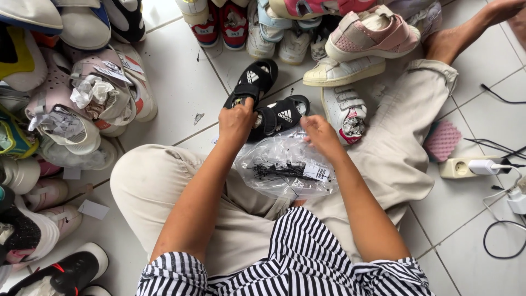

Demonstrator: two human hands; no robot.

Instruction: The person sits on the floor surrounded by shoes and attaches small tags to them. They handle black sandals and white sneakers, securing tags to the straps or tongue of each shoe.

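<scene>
I sit cross-legged on a white tiled floor. My left hand grips the heel end of a black sandal with white markings. A second black sandal lies just right of it, between my hands. My right hand rests with curled fingers on the top edge of a clear plastic bag holding thin black ties and a white tag, lying across my lap. Whether the right hand pinches the bag or something small is unclear.
Small shoes ring me: a pile with paper stuffing at left, a row of sneakers ahead, a white strap shoe and pink sandal at right. A pink sponge, power strip and cables lie far right.
</scene>
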